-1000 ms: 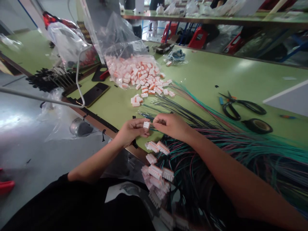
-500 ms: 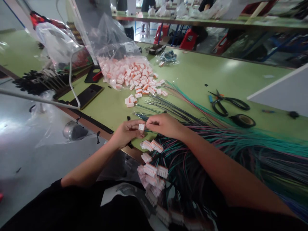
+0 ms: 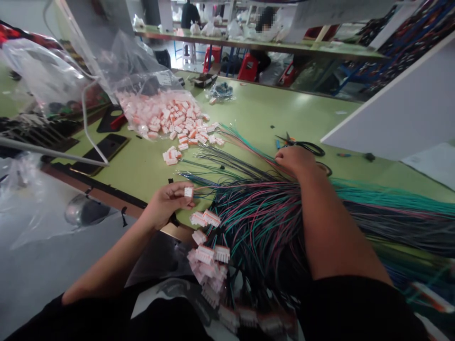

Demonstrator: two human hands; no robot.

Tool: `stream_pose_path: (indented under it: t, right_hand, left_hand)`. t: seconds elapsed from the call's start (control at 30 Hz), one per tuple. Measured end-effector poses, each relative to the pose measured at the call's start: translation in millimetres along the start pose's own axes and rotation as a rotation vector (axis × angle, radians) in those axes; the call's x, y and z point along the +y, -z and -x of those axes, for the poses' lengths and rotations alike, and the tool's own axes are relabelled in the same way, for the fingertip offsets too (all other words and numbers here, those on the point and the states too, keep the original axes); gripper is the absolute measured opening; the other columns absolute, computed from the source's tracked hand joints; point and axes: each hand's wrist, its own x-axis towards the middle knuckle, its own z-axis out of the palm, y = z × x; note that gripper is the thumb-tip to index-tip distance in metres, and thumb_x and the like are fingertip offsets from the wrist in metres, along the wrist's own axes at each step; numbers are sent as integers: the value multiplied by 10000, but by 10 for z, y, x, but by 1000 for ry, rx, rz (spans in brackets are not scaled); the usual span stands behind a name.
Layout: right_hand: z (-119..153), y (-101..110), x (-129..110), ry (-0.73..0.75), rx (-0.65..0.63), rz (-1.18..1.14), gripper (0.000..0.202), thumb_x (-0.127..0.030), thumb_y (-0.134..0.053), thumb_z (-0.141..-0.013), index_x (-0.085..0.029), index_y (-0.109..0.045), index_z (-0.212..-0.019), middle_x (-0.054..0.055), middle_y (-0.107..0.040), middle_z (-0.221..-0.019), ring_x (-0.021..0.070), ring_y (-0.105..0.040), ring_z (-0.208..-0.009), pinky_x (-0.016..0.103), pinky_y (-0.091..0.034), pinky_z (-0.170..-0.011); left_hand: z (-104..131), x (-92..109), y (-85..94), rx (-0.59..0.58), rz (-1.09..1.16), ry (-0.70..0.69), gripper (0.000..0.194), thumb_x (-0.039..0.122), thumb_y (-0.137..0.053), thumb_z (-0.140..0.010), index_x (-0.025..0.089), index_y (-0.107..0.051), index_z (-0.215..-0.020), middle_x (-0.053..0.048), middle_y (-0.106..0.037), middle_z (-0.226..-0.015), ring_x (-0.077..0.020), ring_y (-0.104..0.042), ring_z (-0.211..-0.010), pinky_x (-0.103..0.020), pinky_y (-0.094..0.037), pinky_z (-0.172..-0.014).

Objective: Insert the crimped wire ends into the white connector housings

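Between the thumb and fingers of my left hand (image 3: 169, 201) is a small white plug connector (image 3: 188, 192), and thin wires run from it to the right. My right hand (image 3: 295, 160) is away from the connector, over the wire bundle and beside the black-handled scissors (image 3: 308, 147). Its fingers are closed; what is in them is hidden. Below my left hand, several wired white-and-orange connectors (image 3: 205, 255) hang over the table edge near my lap. Green, pink and dark wires (image 3: 256, 203) fan out between my arms.
A clear bag (image 3: 142, 106) spills loose connectors (image 3: 185, 121) onto the green table (image 3: 249, 102). A phone (image 3: 101, 154) lies at the left, behind a white bent rod (image 3: 87, 125). A roll of black tape (image 3: 325, 169) is partly behind my right arm. A white panel (image 3: 394, 104) stands at the right.
My right hand has left the connector and moved right across the wires toward the scissors. My left hand still holds the connector. The view has turned right, so the table things appear farther left.
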Motion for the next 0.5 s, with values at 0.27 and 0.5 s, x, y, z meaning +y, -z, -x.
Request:
stream_pose_path:
  t: [0.27,0.5]
  right_hand:
    - [104,138,-26,-134,32,-66,303,-202,-420,-774,-107,-689,-876,205,-669,-934,269,-594,-847,313,-335,-619]
    - [119,208,-127,-118,100,-418,351,-287,-455,-806,-109,-665,-1023,147,-687,-936,152,-554,-730,241,-352,-605]
  left_hand:
    - [2,-3,11,-7,-21,-15,242,111,-684,-653,160,-640,-886,19,-665,-676,-98,-630,-591,-219,-521,-578]
    - [-5,9,-3,-13,-3,2,242,120,-697,-637,148,-628,-867,24,-660,-664,-94,-626,-584,-213,-515,-572]
